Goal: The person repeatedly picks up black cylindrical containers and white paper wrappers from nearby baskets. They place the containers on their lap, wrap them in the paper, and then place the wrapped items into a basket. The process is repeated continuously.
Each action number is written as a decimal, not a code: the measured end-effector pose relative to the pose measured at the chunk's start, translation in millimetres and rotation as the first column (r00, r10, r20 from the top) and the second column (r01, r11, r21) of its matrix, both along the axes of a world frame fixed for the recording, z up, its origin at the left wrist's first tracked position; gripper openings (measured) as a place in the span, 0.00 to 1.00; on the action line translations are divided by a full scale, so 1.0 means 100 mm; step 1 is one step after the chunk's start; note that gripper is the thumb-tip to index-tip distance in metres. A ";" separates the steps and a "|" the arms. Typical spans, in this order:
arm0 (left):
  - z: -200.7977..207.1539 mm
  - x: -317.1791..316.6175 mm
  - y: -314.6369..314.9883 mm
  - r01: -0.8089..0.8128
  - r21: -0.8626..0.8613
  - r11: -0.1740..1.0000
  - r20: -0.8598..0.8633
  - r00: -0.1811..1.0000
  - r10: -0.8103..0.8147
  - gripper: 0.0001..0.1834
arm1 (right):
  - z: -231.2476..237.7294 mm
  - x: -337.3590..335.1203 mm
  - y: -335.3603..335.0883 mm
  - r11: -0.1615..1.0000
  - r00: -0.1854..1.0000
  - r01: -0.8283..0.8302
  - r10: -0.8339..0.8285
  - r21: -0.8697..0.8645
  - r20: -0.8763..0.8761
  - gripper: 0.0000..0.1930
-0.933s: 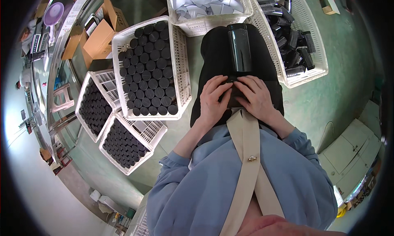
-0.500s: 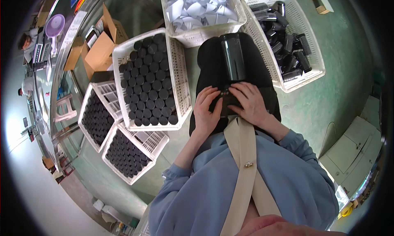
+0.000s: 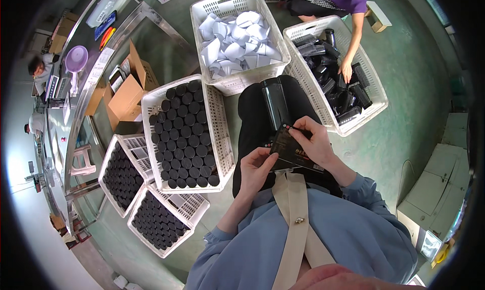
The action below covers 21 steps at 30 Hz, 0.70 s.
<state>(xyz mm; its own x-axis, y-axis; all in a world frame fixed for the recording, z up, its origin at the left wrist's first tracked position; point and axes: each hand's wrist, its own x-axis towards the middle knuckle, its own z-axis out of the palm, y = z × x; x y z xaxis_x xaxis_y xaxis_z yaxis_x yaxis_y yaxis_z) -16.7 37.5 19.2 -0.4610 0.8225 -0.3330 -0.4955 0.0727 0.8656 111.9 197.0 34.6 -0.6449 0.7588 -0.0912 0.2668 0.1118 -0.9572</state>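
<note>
Both hands hold a flat, dark printed label (image 3: 298, 152) above my lap; small coloured dots show at its upper corner. My left hand (image 3: 255, 171) is closed, thumb and finger pinching the label's left edge. Higher and to the right, my right hand (image 3: 317, 141) pinches its upper edge between thumb and forefinger. Just beyond the label, a glossy black cylinder (image 3: 275, 104) lies lengthwise on my dark-clad thighs, apart from my fingers. The label's underside is hidden.
White crates surround my knees: one (image 3: 225, 138) with upright black cylinders, one (image 3: 237, 83) with curled white sheets, one (image 3: 298, 63) with loose black containers. A co-worker's hand (image 3: 345, 70) reaches into the last. Two smaller crates and a cardboard box (image 3: 125, 97) are left.
My hands have raised the label's edge off my lap, and it now tilts between them. A co-worker's arm has come into the right crate. The whole view has shifted, showing more beyond the crates.
</note>
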 end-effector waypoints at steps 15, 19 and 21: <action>-0.12 0.02 -0.01 0.011 -0.053 0.999 -0.041 0.999 -0.013 0.02 | -0.09 0.02 -0.01 0.996 0.996 0.090 -0.090 0.013 0.025 0.06; -0.13 0.02 0.00 0.015 -0.052 0.999 -0.030 0.999 -0.016 0.01 | -0.06 0.03 -0.01 0.995 0.992 0.102 -0.101 -0.008 0.079 0.06; -0.13 0.04 0.03 0.012 -0.033 0.999 -0.039 0.999 -0.013 0.01 | -0.08 0.05 -0.01 0.995 0.989 0.102 -0.102 0.003 0.104 0.08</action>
